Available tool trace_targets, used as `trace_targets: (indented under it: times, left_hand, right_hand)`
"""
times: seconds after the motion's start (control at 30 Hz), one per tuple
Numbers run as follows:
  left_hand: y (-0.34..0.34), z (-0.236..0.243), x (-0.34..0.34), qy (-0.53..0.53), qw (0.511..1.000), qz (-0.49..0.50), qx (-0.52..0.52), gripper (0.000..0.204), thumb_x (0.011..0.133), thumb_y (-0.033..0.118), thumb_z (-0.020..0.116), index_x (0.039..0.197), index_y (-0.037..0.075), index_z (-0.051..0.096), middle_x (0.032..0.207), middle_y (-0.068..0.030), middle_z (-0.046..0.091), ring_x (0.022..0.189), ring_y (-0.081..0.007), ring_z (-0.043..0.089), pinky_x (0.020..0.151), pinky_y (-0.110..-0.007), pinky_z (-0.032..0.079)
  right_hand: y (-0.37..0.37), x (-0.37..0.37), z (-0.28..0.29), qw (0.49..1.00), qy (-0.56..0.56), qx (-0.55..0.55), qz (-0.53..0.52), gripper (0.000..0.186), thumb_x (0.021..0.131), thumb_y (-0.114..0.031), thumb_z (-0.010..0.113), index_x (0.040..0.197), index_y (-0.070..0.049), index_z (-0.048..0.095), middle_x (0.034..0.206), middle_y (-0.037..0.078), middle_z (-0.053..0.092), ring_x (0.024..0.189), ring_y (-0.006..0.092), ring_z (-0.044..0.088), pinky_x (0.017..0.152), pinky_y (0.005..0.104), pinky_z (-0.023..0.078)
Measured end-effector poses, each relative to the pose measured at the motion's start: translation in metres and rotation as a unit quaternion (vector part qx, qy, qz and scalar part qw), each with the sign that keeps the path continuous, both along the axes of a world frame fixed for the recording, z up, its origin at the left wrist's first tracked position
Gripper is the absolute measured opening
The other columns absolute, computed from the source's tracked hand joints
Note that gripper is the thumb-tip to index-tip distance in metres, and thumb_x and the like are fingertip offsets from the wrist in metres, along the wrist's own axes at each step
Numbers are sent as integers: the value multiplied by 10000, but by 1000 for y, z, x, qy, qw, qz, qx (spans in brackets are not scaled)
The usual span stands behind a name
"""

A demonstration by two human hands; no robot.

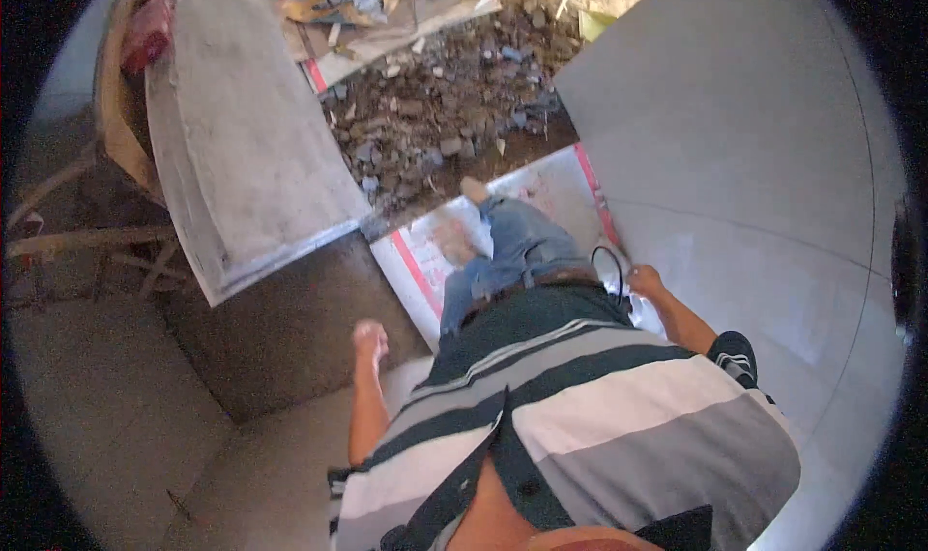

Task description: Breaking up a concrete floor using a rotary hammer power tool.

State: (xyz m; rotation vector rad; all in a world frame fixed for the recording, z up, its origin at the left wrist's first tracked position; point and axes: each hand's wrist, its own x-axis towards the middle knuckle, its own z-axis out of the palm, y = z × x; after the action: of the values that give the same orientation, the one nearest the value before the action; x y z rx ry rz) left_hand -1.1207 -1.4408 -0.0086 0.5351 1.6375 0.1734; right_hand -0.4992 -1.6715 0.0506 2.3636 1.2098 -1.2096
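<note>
My left hand (369,340) hangs out from my body with its fingers curled in, and no object shows in it. It is nearest to a brown floor patch (290,329). My right hand (646,282) is closed at my right hip. Beside it a thin black cable loop (596,251) curves out, and a shiny whitish thing (646,317) shows just below the hand. What the right fingers hold, if anything, is too small to tell. One foot (474,189) is forward on a white board with pinkish-red bands (414,266).
Broken rubble (445,116) covers the ground ahead. Large grey panels (256,135) lean at the left, beside a wooden frame (126,135) with a red bundle (148,31). A smooth grey tiled surface (725,116) spans the right. Torn cardboard (338,10) lies farther off.
</note>
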Motion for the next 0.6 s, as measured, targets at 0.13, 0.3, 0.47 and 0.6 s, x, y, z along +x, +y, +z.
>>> trace_targets:
  times: [0.13,0.3,0.47,0.6]
  left_hand:
    - [58,51,64,68,995,-30,60,31,752,137,526,756,107,520,651,5,502,565,-98,491,480,-248,413]
    - [45,49,90,-6,995,-86,56,104,737,180,568,740,85,528,676,-10,522,602,-106,513,480,-259,421]
    - [9,13,73,9,936,-288,203,212,751,191,549,605,61,466,538,-43,441,466,-152,495,411,-299,416]
    - [7,41,123,23,937,-266,224,174,760,179,526,672,42,466,540,-60,448,481,-186,529,439,-337,453]
  right_hand:
    - [-39,-42,14,996,-53,-55,46,237,666,-262,514,720,-48,600,713,185,591,693,330,584,619,414,457]
    - [2,-47,45,997,30,29,-70,146,625,-185,594,675,-49,588,784,134,598,746,289,585,652,388,468]
    - [37,-1,6,978,48,72,-191,221,672,-280,552,740,-79,616,744,165,589,727,314,583,645,370,465]
    - [59,59,-29,976,37,105,-187,224,671,-260,541,770,-72,612,709,116,606,653,264,595,623,358,474]
